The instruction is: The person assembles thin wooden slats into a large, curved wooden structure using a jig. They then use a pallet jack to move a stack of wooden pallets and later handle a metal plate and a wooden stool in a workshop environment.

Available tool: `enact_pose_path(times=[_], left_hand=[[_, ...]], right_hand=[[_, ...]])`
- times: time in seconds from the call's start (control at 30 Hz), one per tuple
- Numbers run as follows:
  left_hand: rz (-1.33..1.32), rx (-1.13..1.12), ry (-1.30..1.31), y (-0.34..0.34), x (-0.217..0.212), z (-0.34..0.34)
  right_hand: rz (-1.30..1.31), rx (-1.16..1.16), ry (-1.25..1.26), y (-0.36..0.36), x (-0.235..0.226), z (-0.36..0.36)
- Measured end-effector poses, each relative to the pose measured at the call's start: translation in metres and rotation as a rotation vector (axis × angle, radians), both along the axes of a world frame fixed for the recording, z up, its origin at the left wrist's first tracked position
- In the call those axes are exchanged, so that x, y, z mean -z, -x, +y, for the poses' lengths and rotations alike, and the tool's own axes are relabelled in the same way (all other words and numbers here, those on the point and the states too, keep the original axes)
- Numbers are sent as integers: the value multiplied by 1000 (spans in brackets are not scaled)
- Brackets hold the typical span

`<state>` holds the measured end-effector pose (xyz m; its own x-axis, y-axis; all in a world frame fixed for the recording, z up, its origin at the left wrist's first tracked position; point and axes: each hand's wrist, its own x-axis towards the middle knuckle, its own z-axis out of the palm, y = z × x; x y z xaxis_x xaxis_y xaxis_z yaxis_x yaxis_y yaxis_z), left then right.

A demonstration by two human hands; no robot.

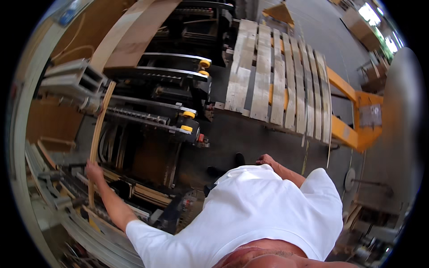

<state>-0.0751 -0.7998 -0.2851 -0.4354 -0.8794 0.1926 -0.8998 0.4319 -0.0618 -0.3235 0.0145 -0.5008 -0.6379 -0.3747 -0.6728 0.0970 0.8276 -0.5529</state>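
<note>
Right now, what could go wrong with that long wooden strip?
Only the left hand grips the long wooden strip, with the right hand by the waist, so it might twist or slip. Its far end looks close to the grey metal beam, so it could bump that.

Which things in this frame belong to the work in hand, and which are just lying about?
Likely in the work:
long wooden strip, gripped by the left hand
metal rails with yellow rollers, beside the strip
flat boards, possibly

Apparently just standing about:
slatted wooden pallet
orange lift truck, forks under the pallet
</note>
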Motion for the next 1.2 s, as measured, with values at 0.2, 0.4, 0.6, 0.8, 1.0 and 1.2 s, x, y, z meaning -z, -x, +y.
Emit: enact_pose_path(times=[0.2, 0.4, 0.6, 0.8, 1.0, 1.2], left_hand=[[87, 72, -215, -10, -17, -11], [408, 362, -181, 35, -18, 111], [476, 331, -56, 61, -50, 300], [506, 289, 37, 57, -86, 474], [123, 193, -30, 60, -185, 619], [-344, -116, -267, 54, -227, 720]], right_hand=[[-3, -27, -52, -8, 31, -9], [14, -110, -5, 34, 29, -36], [111, -469, -33, 104, 42, -70], [336, -1117, 125, 141, 49, -100], [285, -1735, 582, 166, 85, -90], [57, -1588, 513, 116, 50, -89]])
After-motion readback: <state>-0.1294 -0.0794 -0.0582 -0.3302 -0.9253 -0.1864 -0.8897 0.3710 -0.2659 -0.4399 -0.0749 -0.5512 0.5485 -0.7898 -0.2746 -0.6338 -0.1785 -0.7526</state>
